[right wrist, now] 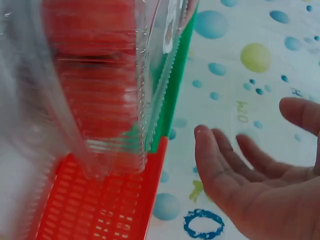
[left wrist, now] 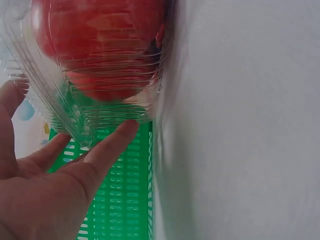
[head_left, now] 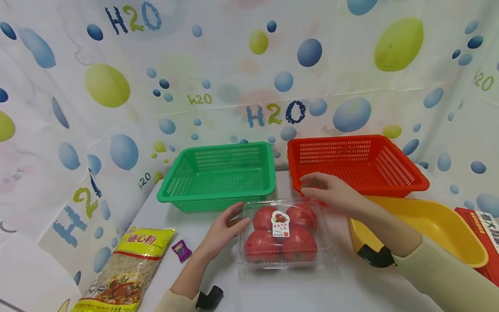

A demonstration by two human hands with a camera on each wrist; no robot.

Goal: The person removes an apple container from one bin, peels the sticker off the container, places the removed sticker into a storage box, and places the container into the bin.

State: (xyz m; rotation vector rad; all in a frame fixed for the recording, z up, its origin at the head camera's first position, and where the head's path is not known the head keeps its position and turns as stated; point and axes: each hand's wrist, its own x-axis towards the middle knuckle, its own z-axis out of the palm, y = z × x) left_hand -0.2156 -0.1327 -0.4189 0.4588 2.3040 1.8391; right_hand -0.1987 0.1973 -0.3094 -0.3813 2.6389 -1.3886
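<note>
A clear plastic clamshell box (head_left: 322,242) of red tomatoes (head_left: 262,248), with a white label (head_left: 280,224) on its lid, lies on the table in the head view. My left hand (head_left: 223,232) is at the box's left side, fingers spread. The left wrist view shows fingertips (left wrist: 129,128) right at the ribbed end of the box. Beyond the back right corner of the box, my right hand (head_left: 331,193) hovers with relaxed fingers and nothing in it. A gap separates it from the box in the right wrist view, where its fingers (right wrist: 207,155) curve loosely.
Behind the box stand a green basket (head_left: 218,203) and a red basket (head_left: 390,190). A yellow basin (head_left: 465,236) is at the right, near a red package (head_left: 483,229). At the left lie a pasta bag (head_left: 128,268) and a small purple packet (head_left: 181,250).
</note>
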